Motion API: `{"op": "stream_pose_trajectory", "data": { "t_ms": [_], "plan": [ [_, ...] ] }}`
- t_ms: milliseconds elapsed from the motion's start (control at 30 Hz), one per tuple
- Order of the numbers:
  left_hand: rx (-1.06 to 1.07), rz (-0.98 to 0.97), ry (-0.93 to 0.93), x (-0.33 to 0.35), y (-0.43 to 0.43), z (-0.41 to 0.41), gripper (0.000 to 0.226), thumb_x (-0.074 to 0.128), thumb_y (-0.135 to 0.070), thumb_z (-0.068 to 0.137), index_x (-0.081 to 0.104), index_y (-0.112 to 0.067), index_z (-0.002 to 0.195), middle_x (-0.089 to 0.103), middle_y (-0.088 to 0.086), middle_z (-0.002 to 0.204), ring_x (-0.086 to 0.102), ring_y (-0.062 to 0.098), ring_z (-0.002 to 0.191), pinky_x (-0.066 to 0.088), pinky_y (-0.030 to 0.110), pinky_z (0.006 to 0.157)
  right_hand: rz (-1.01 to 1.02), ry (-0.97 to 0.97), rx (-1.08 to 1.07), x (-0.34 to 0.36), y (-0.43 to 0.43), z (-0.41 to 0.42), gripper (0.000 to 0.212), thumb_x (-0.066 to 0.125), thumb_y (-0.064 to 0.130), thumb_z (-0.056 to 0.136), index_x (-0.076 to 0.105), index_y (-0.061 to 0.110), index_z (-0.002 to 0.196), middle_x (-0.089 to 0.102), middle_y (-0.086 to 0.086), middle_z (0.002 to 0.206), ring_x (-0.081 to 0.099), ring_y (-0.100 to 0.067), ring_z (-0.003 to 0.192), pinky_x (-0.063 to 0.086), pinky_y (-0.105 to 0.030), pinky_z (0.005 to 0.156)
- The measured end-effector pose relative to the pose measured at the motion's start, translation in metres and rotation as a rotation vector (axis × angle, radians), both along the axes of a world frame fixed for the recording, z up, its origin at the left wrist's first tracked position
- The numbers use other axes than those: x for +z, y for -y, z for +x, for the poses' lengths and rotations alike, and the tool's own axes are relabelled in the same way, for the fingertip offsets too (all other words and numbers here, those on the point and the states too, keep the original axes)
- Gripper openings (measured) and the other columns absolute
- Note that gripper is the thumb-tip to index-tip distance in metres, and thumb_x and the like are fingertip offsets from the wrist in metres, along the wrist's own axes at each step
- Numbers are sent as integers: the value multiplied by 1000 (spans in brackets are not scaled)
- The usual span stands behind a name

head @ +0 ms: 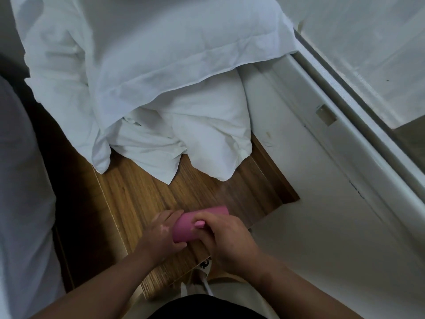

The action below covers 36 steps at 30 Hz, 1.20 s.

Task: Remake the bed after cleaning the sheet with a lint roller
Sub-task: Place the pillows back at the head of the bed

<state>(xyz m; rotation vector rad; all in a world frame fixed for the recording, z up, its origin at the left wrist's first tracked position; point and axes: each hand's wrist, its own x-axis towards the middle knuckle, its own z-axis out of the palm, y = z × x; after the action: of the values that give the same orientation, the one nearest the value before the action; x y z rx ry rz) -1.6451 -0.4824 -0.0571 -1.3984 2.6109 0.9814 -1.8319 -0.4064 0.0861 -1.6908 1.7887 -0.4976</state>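
A pink lint roller (190, 223) is held low over the wooden floor, in front of my body. My left hand (162, 236) grips its near left end, fingers curled under it. My right hand (226, 240) holds its right side, thumb pressed on the pink surface. Whether the roller has a handle is hidden by my hands. Beyond them, a white sheet (161, 72) and a crumpled white duvet (207, 134) hang off the foot of the bed down to the floor.
A strip of wooden floor (147, 192) lies between the bed and me. A white wall with a door frame (333, 139) runs along the right. More white fabric (20, 180) fills the left edge.
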Motion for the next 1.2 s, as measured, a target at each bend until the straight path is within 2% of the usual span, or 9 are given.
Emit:
{"op": "stream_pose_trajectory", "data": {
  "t_ms": [167,267,367,533,700,833,967,1067,1200],
  "plan": [
    [-9,-7,46,12,0,-9,96,80,-55,69,36,-26,150,45,-4,145,39,18,132,37,34,108,40,53,-36,-1,-1,-7,24,56,39,97,59,37,120,67,17,109,59,3,95,47,-14,81],
    [-20,50,81,17,1,-11,102,82,-54,68,30,-29,152,40,-5,147,35,17,134,37,35,110,118,64,-119,-3,-13,-21,34,60,36,96,55,37,130,60,25,96,58,10,86,43,-6,76],
    [-42,136,104,22,7,-2,108,84,-51,68,22,-31,154,32,-5,153,31,19,138,37,38,112,146,38,-244,-7,-29,-34,42,64,32,94,52,37,133,57,28,88,59,11,80,47,-9,71],
    [-29,114,133,35,38,37,94,74,-53,78,25,-30,154,31,-4,155,33,20,139,37,37,113,97,18,-480,8,-31,-25,32,69,23,91,62,35,119,65,19,82,63,9,80,50,-10,62],
    [-11,84,-83,69,120,94,49,68,-50,86,56,-34,130,51,-15,130,52,4,115,42,18,95,-108,-85,-691,51,26,11,24,70,33,85,62,43,106,66,17,77,63,3,78,51,-18,60],
    [141,-59,-413,153,230,123,18,79,-27,83,71,-33,98,69,-20,94,66,0,81,56,20,75,-320,-147,-742,121,124,38,22,75,18,85,72,30,103,67,17,73,64,1,75,44,-4,64],
    [265,-146,-680,256,333,124,8,73,-26,88,71,-31,94,71,-18,90,68,0,81,54,16,73,-576,-178,-730,198,218,55,20,74,21,86,71,31,104,68,14,83,65,-3,76,50,-15,68],
    [354,89,-849,315,395,102,27,67,-42,91,62,-30,115,68,-6,106,71,15,88,61,41,81,-751,-234,-756,245,271,50,17,71,27,87,70,31,103,67,13,90,65,-3,78,53,-24,72],
    [421,328,-921,374,457,59,75,66,-66,81,36,-38,144,52,0,135,64,28,105,60,48,85,-809,-404,-734,295,335,24,31,68,42,87,66,28,114,62,6,110,62,-9,91,53,-36,86]
  ]
}}
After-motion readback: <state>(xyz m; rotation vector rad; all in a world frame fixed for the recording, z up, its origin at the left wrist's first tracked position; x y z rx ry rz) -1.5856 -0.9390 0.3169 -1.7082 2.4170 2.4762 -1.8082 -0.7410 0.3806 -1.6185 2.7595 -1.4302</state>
